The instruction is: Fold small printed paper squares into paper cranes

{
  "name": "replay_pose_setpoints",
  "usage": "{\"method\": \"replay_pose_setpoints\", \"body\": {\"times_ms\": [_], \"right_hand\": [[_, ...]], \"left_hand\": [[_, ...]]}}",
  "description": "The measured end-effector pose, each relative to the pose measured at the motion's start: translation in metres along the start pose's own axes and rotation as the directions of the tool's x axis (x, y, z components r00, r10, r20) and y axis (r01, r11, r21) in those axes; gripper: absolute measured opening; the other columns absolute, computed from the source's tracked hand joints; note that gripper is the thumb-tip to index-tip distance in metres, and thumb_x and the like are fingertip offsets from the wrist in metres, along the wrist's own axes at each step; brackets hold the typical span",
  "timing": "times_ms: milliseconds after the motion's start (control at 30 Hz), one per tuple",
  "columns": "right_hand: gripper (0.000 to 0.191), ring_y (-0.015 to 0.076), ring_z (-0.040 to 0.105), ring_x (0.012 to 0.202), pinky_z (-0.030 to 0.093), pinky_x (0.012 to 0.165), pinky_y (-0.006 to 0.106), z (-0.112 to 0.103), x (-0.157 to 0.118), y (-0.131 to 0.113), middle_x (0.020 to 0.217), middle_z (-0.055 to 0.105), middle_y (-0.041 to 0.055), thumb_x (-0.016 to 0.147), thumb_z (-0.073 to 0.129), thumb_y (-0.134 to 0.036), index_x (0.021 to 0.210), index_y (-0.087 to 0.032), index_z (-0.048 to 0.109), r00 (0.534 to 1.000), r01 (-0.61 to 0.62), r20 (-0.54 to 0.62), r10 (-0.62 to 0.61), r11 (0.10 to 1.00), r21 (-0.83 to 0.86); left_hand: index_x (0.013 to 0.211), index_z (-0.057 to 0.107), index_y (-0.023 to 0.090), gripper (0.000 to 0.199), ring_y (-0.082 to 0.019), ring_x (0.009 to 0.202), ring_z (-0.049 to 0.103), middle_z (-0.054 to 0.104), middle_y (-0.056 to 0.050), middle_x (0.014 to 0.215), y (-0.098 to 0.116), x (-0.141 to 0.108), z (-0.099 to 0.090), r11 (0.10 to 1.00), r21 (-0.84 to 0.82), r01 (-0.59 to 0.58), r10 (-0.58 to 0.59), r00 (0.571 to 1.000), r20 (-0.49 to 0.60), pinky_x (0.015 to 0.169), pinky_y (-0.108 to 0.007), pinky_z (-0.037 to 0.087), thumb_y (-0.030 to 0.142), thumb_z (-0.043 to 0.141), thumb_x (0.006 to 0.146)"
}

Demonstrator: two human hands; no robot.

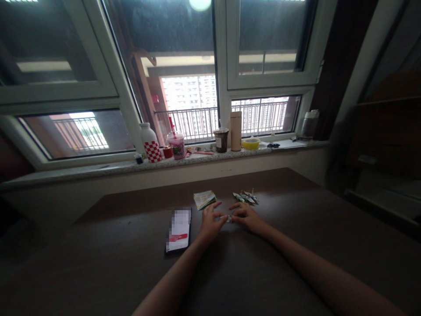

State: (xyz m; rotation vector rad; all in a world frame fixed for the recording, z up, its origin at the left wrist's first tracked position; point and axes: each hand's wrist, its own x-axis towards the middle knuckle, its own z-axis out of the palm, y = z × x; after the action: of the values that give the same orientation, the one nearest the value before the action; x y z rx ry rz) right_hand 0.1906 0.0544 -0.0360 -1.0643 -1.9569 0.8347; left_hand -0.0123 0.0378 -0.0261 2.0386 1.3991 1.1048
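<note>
The two bare hands come close together over the brown table, with a small pale piece of paper between their fingertips. The left hand reaches it from the left and the right hand from the right, each with some fingers spread apart and its lowest fingertips at the paper's edge. Whether either hand pinches it firmly I cannot tell (the piece is tiny and partly covered). The hands do not appear to touch each other, and both forearms slope down toward the near side of the table.

Just beyond the left hand lies a fanned stack of printed paper sheets; beyond the right hand is a little heap of pointed folded pieces. A phone with a lit screen, partly pixelated, lies to the left of the left hand, near that forearm.

Along the stone windowsill behind the table stand a white bottle with red checks, a pink drink cup, a dark drink cup and a tan flask. A roll of yellow tape sits just right of the flask, near a pair of black scissors
</note>
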Motion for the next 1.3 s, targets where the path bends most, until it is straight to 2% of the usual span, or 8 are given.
{"method": "replay_pose_setpoints", "body": {"times_ms": [500, 600, 767, 833, 1067, 1300], "right_hand": [[0.039, 0.0299, 0.048, 0.119, 0.029, 0.109, 0.048, 0.003, 0.004, 0.007, 0.113, 0.065, 0.0095, 0.074, 0.068, -0.061, 0.075, -0.023, 0.077, 0.996, -0.029, -0.079, 0.033, 0.998, 0.052], [0.038, 0.0299, 0.049, 0.117, 0.028, 0.109, 0.048, 0.000, 0.004, 0.007, 0.111, 0.065, 0.0094, 0.071, 0.071, -0.060, 0.073, -0.023, 0.077, 0.998, -0.038, -0.050, 0.041, 0.998, 0.051], [0.035, 0.0290, 0.051, 0.112, 0.032, 0.105, 0.045, -0.008, 0.004, 0.006, 0.106, 0.064, 0.0087, 0.066, 0.075, -0.056, 0.064, -0.021, 0.076, 0.997, -0.028, 0.066, 0.025, 0.999, 0.043], [0.034, 0.0287, 0.052, 0.111, 0.032, 0.105, 0.045, -0.009, 0.004, 0.007, 0.106, 0.064, 0.0087, 0.067, 0.075, -0.055, 0.064, -0.021, 0.076, 0.997, -0.030, 0.074, 0.027, 0.999, 0.041], [0.030, 0.0284, 0.050, 0.112, 0.031, 0.105, 0.045, -0.001, 0.005, 0.008, 0.106, 0.064, 0.0090, 0.070, 0.072, -0.052, 0.067, -0.022, 0.076, 0.995, -0.057, -0.078, 0.062, 0.997, 0.057], [0.026, 0.0291, 0.049, 0.113, 0.031, 0.106, 0.044, -0.008, 0.001, 0.002, 0.096, 0.067, 0.0070, 0.062, 0.078, -0.045, 0.060, -0.020, 0.069, 0.992, -0.121, 0.042, 0.119, 0.992, 0.041]], "left_hand": [[0.069, 0.071, 0.020, 0.012, -0.027, 0.122, 0.048, 0.062, -0.009, 0.122, 0.004, -0.001, 0.002, 0.998, -0.037, 0.040, -0.044, 0.995, -0.092, 0.110, -0.049, 0.032, 0.025, 0.066, 0.079], [0.068, 0.071, 0.020, 0.012, -0.027, 0.123, 0.047, 0.061, -0.010, 0.123, 0.005, -0.002, 0.000, 0.998, -0.035, 0.043, -0.046, 0.997, -0.066, 0.110, -0.048, 0.032, 0.025, 0.067, 0.078], [0.067, 0.072, 0.020, 0.004, -0.030, 0.127, 0.043, 0.056, -0.009, 0.129, 0.006, -0.003, -0.004, 1.000, -0.003, 0.000, 0.000, 1.000, 0.007, 0.113, -0.050, 0.028, 0.022, 0.073, 0.070], [0.067, 0.072, 0.020, 0.005, -0.030, 0.126, 0.043, 0.055, -0.009, 0.129, 0.006, -0.002, -0.005, 1.000, -0.004, -0.001, 0.001, 1.000, 0.000, 0.113, -0.050, 0.028, 0.023, 0.073, 0.071], [0.065, 0.070, 0.019, 0.014, -0.027, 0.126, 0.045, 0.055, -0.010, 0.129, 0.006, -0.002, -0.005, 0.996, -0.082, 0.023, -0.028, 0.998, -0.059, 0.113, -0.046, 0.030, 0.025, 0.066, 0.077], [0.060, 0.068, 0.019, 0.009, -0.029, 0.129, 0.041, 0.052, -0.008, 0.134, 0.009, -0.003, -0.004, 1.000, -0.016, 0.005, -0.006, 1.000, -0.002, 0.114, -0.050, 0.027, 0.015, 0.070, 0.068]]}}
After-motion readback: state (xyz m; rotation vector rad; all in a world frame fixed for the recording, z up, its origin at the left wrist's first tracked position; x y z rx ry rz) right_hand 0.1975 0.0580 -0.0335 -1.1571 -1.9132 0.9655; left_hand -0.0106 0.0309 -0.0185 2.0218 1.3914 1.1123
